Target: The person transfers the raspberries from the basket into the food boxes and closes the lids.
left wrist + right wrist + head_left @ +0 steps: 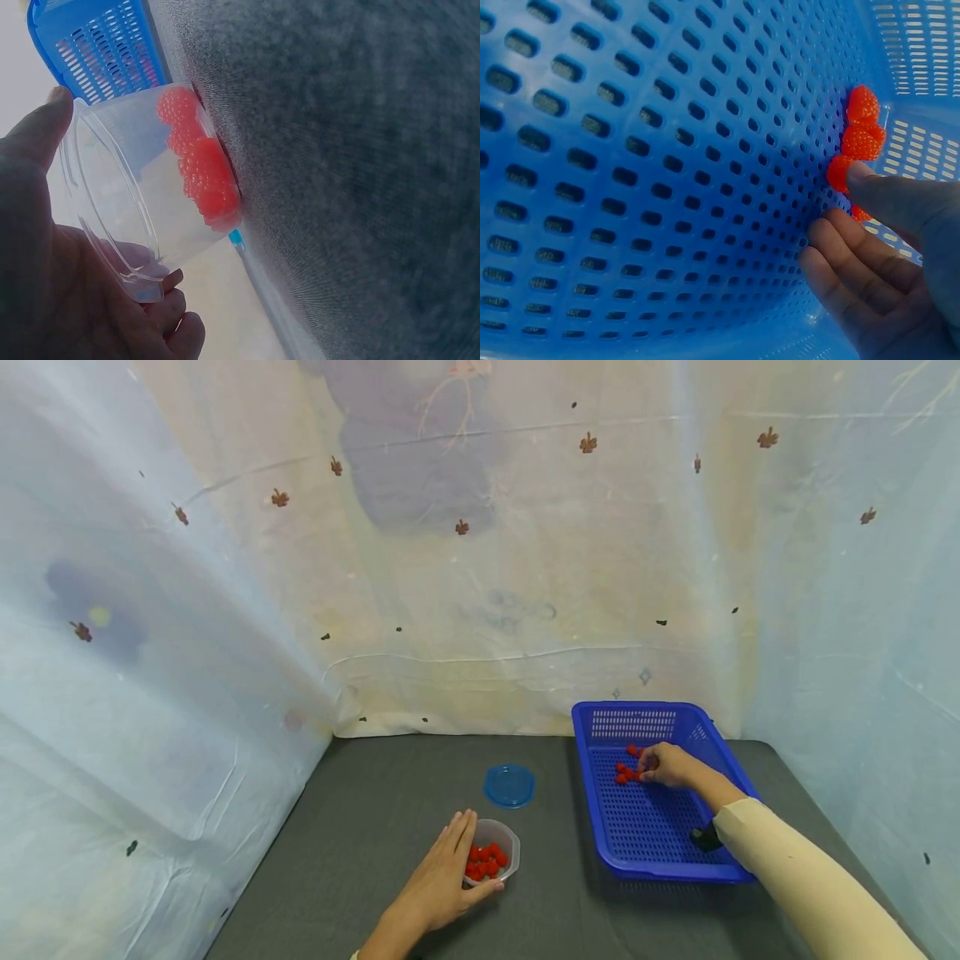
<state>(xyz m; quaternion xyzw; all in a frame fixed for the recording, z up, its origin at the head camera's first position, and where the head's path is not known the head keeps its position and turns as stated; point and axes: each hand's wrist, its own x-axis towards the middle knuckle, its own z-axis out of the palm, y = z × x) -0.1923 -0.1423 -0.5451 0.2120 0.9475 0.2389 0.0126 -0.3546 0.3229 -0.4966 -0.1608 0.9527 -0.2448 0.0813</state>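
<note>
A clear plastic container (512,842) with several red berries (486,862) stands on the grey table. My left hand (442,877) holds it from the left and near side; in the left wrist view, the thumb and fingers of that hand (82,277) lie on opposite sides of the rim of the container (150,187). Inside the blue basket (600,852), my right hand (671,766) is at more berries (622,778). The right wrist view has the thumb of this hand (892,262) against one berry (840,173), its other fingers bent with a gap below the thumb.
A round blue lid (509,786) lies on the table (360,843) behind the container, left of the basket. Patterned sheets (525,568) hang behind the table and at both sides. The basket's raised walls surround my right hand.
</note>
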